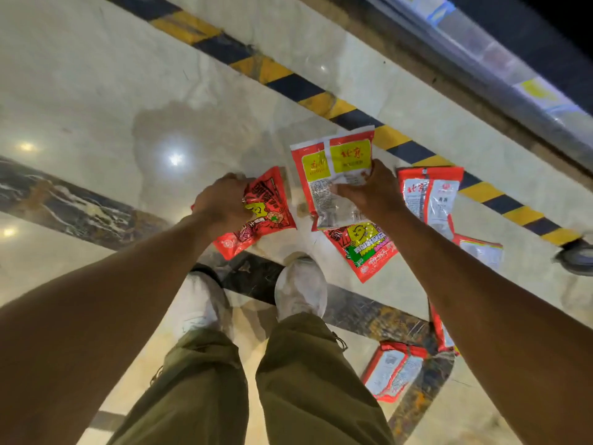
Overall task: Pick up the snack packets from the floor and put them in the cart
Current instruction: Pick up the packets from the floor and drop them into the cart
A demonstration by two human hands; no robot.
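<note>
Two hands are engaged, and the step in hand is judged to be the gathering of packets from the floor (96,91). The left hand (221,200) grips a red packet (260,220) by its upper edge; whether that packet has cleared the floor cannot be told. The right hand (372,191) pinches a yellow-labelled bundle (333,168), seemingly two packets overlapped, held in front of the shoes (301,287).

Five packets lie loose:
- a green-and-yellow packet (362,252), just beneath the right hand's load;
- a white-faced packet (430,194), beside the right wrist and near the striped hazard tape (288,81);
- a further packet (481,253), at the right forearm;
- a face-down packet (394,370), near the right leg;
- a half-hidden packet (444,335), largely behind the right arm.

No cart is plainly in view. A dark wheel (576,258) at the right edge may belong to one, though this is uncertain.

The task appears partway along, with nothing seen deposited. Both hands being occupied, the next move probably calls either for tucking one more packet into an existing grip or for rising and turning to the cart. The glossy film looks slippery, so a stacked grip would need firm pressure.
</note>
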